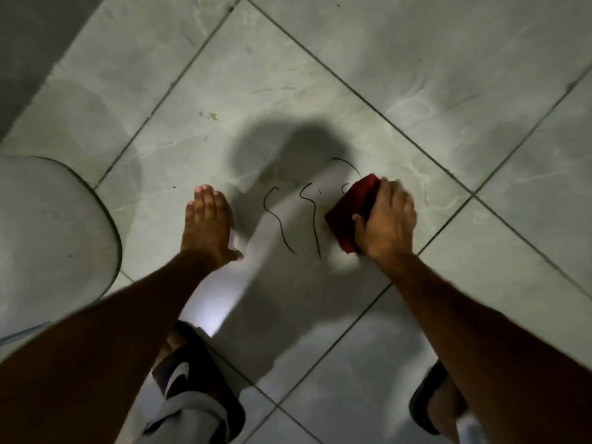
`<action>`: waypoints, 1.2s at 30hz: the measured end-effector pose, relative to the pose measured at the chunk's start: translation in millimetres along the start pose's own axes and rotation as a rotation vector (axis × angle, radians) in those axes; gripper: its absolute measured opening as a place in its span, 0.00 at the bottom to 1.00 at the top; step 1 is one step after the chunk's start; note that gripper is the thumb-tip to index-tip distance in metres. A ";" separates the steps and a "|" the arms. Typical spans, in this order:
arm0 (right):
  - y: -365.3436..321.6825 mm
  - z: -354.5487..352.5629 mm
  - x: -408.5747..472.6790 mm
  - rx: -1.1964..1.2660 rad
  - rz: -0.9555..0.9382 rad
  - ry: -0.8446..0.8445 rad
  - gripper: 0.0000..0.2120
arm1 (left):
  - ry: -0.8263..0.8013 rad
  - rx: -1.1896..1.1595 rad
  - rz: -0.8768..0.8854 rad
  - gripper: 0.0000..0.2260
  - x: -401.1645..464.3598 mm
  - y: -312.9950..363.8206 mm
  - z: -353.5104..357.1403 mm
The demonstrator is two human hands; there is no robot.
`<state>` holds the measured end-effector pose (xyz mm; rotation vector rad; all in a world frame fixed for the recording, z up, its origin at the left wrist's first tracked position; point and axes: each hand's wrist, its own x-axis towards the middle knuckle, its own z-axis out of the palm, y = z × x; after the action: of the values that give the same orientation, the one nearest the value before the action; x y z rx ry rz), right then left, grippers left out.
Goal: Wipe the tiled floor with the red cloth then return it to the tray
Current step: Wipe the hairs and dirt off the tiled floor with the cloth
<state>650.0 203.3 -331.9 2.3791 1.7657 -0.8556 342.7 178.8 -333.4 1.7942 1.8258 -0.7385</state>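
Observation:
A folded red cloth lies on the grey tiled floor, right of centre. My right hand presses on it from above, fingers spread over its right side and thumb on its near edge. Dark curved pen-like marks run across the tile just left of the cloth. My left hand lies flat on the floor to the left of the marks, fingers straight and together, holding nothing. The hand and cloth look slightly blurred.
A pale rounded tray or lid sits at the left edge. A small yellowish spot lies on the tile further away. My feet in dark sandals stand at the bottom. A wall base runs along the top left.

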 end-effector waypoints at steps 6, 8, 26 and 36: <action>5.3 65.7 -15.8 -0.214 -0.166 0.015 0.33 | -0.066 -0.086 0.041 0.67 26.7 -15.9 10.9; 22.3 77.0 -33.0 -0.342 -0.456 -0.052 0.36 | -0.062 -0.078 0.062 0.66 26.8 -17.5 9.8; 9.8 84.6 -13.2 -0.473 -1.329 -0.278 0.34 | -0.054 -0.108 0.084 0.67 27.1 -19.6 14.4; -147.4 74.9 104.9 -0.305 -0.663 0.055 0.37 | -0.037 -0.140 0.085 0.66 28.6 -23.3 16.7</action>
<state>507.9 317.7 -403.3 1.6507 2.5377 -0.4984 317.9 189.0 -363.7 1.7444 1.7219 -0.5922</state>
